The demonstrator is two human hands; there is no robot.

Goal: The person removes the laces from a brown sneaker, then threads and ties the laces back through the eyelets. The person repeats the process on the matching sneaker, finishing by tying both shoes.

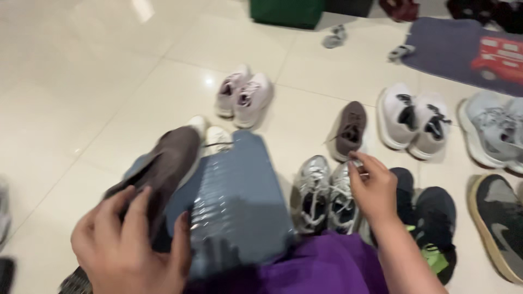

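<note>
Two hands are working at once here. The left hand (128, 245) is closing its grip over the heel end of a brown shoe (163, 169), fingers curled across the top and thumb at the side, so the shoe is riding tilted, toe pointing up and away over the person's knee (239, 201) in grey-blue cloth. Held that way, the shoe is staying clear of the floor (81, 81). The right hand (373, 188) is reaching out to the far side of that knee, its fingertips pinching narrowly at the collar of a silver sneaker (343, 196); whether the pinch has fully closed I cannot tell through the blur. That sneaker is sitting on the floor, touching its mate (311, 190), just left of the right grip.

Beyond the right grip, a single brown shoe (351, 129) is lying alone, likely the partner of the held one. Past it, white pairs (414, 120) are standing in rows, toes pointing toward the person. A dark pair with green (430, 218) is resting just right of the wrist, and a mat (452, 46) is lying well beyond.
</note>
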